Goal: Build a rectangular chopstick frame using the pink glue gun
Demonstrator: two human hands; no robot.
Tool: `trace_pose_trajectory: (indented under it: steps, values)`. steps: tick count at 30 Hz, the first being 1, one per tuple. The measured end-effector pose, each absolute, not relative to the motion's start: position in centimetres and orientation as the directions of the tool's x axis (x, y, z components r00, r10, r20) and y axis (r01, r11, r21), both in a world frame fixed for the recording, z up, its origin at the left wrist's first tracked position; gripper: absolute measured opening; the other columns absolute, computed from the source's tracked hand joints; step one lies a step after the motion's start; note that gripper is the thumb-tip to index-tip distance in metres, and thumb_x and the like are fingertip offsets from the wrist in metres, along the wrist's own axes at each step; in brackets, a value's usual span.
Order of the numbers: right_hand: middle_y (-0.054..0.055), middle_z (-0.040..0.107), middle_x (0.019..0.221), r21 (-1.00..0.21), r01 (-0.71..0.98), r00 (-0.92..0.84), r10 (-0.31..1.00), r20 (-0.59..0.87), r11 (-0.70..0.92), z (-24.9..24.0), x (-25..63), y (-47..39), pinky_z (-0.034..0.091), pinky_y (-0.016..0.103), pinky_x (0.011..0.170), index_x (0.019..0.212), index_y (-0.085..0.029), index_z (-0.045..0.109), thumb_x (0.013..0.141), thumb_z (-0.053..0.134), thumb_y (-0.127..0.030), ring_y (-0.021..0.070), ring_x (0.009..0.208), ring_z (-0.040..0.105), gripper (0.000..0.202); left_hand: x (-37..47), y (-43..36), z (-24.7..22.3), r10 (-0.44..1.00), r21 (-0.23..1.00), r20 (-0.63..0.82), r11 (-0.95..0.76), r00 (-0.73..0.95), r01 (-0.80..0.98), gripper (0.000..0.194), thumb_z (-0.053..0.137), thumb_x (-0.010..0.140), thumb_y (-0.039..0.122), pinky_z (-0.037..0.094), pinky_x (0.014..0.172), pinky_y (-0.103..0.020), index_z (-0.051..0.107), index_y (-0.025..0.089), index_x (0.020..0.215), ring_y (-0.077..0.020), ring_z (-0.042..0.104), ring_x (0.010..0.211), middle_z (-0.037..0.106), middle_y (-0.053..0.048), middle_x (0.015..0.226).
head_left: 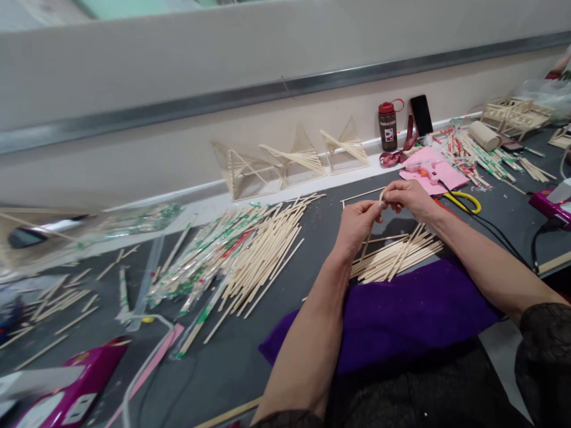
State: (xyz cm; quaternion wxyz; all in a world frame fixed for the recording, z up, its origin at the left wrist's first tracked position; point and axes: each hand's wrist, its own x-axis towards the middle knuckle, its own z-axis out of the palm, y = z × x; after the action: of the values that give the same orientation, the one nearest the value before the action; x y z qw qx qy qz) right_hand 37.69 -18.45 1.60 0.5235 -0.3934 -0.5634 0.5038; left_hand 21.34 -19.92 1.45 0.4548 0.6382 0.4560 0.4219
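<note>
My left hand and my right hand meet above the grey table, fingertips pinched together and almost touching. A pale wooden chopstick shows at the right fingertips. Another thin chopstick runs down from below my left fingers. Both hands appear closed on joined sticks, though the fingers hide the joint. A third stick extends leftward behind the hands. Beneath them, a loose pile of bare chopsticks lies at the edge of a purple cloth.
Wrapped chopsticks and a bare bundle spread to the left. Twisted stick models stand along the wall. A pink glue gun, dark cable, yellow-handled tool, bottle and phone sit right.
</note>
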Motion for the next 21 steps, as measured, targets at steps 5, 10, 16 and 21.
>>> trace_pose_trajectory:
  steps: [5, 10, 16, 21]
  values:
    - [-0.004, 0.057, 0.048, -0.977, -0.107, -0.041, 0.981, 0.188, 0.183, 2.1, 37.4, -18.7, 0.035, 0.021, 0.045, 0.06, -0.017, 0.065, 0.057, 0.065, -0.025, 0.0076, 0.045, 0.047, 0.008, 21.3, -20.0, 1.6, 0.962, 0.943, 0.185, -0.231, 0.2, 0.239, 0.03, 0.071, 0.072, 0.047, 0.036, 0.053, -0.024, 0.075, 0.017, 0.076, -0.0112, 0.05, 0.054, 0.065, 0.0, 0.06]
    - [-0.004, 0.056, 0.048, -0.974, -0.178, 0.06, 0.99, 0.13, 0.139, 2.4, 37.1, -18.8, 0.035, 0.02, 0.044, 0.06, -0.017, 0.064, 0.055, 0.063, -0.022, 0.0066, 0.045, 0.045, 0.007, 21.5, -20.0, 1.2, 0.969, 0.939, 0.218, -0.24, 0.116, 0.245, 0.027, 0.07, 0.074, 0.044, 0.042, 0.055, -0.023, 0.074, 0.017, 0.079, -0.0116, 0.055, 0.055, 0.065, 0.001, 0.06]
    - [-0.004, 0.056, 0.051, -0.953, -0.3, 0.029, 0.998, 0.046, 0.053, 2.5, 36.8, -19.0, 0.034, 0.019, 0.043, 0.061, -0.016, 0.063, 0.054, 0.063, -0.024, 0.0067, 0.047, 0.046, 0.01, 21.9, -20.1, 0.4, 0.904, 0.838, 0.425, -0.414, 0.05, 0.357, 0.024, 0.064, 0.083, 0.042, 0.046, 0.063, -0.023, 0.075, 0.02, 0.084, -0.0129, 0.061, 0.063, 0.069, 0.001, 0.066]
    - [-0.005, 0.052, 0.051, -0.942, -0.336, -0.003, 1.0, 0.008, 0.007, 2.4, 36.7, -19.1, 0.035, 0.019, 0.046, 0.062, -0.016, 0.061, 0.056, 0.063, -0.024, 0.0063, 0.048, 0.045, 0.01, 21.8, -20.0, -0.3, 0.823, 0.718, 0.566, -0.52, 0.048, 0.463, 0.021, 0.062, 0.088, 0.038, 0.047, 0.069, -0.023, 0.074, 0.02, 0.085, -0.0128, 0.064, 0.066, 0.072, 0.0, 0.073]
